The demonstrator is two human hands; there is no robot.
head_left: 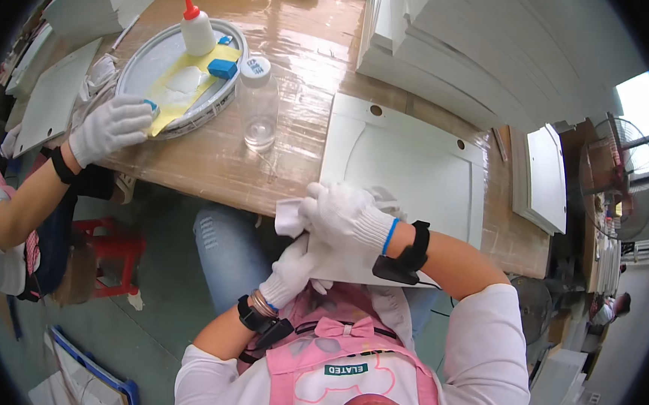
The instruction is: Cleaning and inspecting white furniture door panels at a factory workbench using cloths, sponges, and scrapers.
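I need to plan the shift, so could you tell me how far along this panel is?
In hand: both gloved hands, left hand and right hand, press on the near edge of the white panel. Done: glue tray set out. Left: stacks of similar panels wait behind.

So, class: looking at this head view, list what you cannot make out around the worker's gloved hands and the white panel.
- Near edge of the flat white panel: hidden by the right hand and left hand in white knit gloves.
- The small white cloth: mostly covered by the right hand; its full shape is unclear.
- Contents of the clear plastic bottle: too small to tell.
- Tall white stacked sheets: cut off by the top edge.
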